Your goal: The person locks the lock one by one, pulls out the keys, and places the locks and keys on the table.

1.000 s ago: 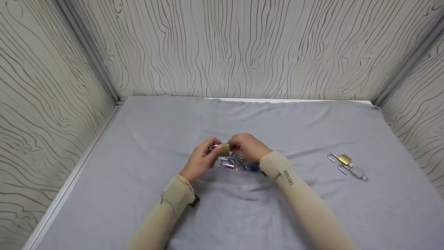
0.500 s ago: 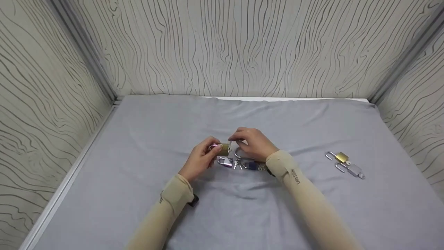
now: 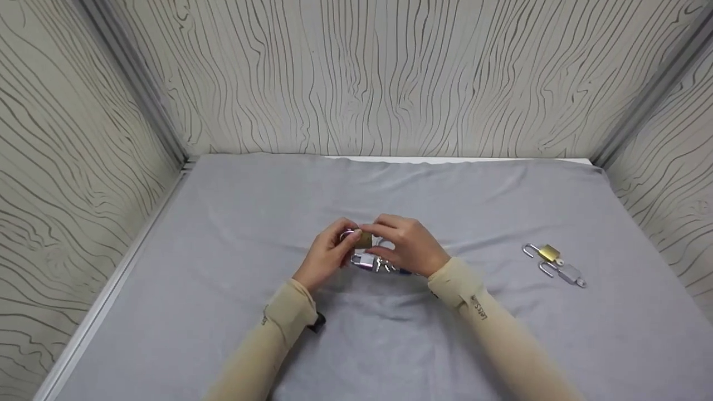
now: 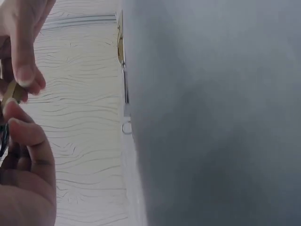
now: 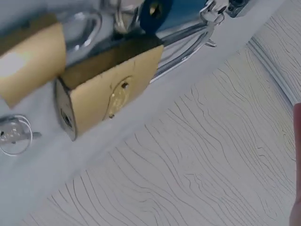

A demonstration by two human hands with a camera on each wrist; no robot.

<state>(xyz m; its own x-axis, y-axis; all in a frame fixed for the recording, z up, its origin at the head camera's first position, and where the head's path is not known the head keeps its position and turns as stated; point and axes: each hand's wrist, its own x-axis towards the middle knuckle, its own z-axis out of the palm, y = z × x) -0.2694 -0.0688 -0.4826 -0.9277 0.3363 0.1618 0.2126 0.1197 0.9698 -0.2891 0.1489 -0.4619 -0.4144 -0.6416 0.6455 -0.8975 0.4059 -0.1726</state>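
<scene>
In the head view my left hand grips a brass padlock by its shackle end, thumb across the body. My right hand comes in from the other side, thumb and forefinger at the corners of the padlock's body. The left wrist view has the left hand below, the right hand above, and the brass body between their fingertips. Under the hands lie a silver padlock and some small keys. The right hand partly covers a blue padlock.
To the right on the grey cloth lie a gold padlock and a silver-grey padlock, shackles open. The right wrist view shows a large brass padlock near a ring of keys. Patterned panels enclose the table.
My right hand has lowered from a raised pinch beside the padlock and moved left onto its body. The left hand keeps its hold, shifted slightly right.
</scene>
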